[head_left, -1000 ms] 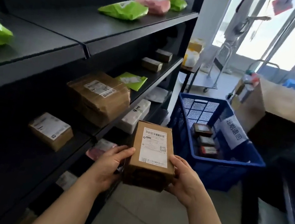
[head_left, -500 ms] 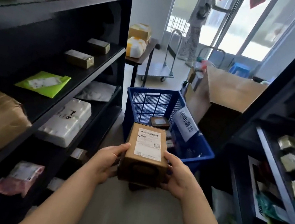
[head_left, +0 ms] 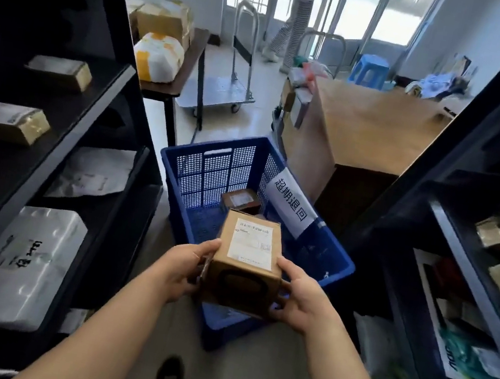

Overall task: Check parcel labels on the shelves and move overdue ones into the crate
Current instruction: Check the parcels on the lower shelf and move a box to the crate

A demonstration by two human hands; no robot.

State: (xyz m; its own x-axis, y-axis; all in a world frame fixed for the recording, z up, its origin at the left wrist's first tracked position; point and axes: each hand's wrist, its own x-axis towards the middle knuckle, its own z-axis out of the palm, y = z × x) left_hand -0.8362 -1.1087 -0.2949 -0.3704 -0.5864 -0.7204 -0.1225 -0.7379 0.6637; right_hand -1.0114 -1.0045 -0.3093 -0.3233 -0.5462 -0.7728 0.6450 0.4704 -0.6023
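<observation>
My left hand (head_left: 184, 269) and right hand (head_left: 303, 299) clamp the cardboard parcel (head_left: 246, 262) from either side, over the blue crate (head_left: 339, 265) — one small box (head_left: 241, 201) already inside, this one not yet dropped, shelves (head_left: 61, 136) left to check.

A white sign (head_left: 290, 208) on the blue crate's (head_left: 211, 175) right wall read 超期退回. Over the crate's near rim, the shipping label (head_left: 252, 246) on the cardboard box (head_left: 241, 288) was too blurred to read. So was the dark handwriting on a white parcel (head_left: 25, 260) left of the crate.
</observation>
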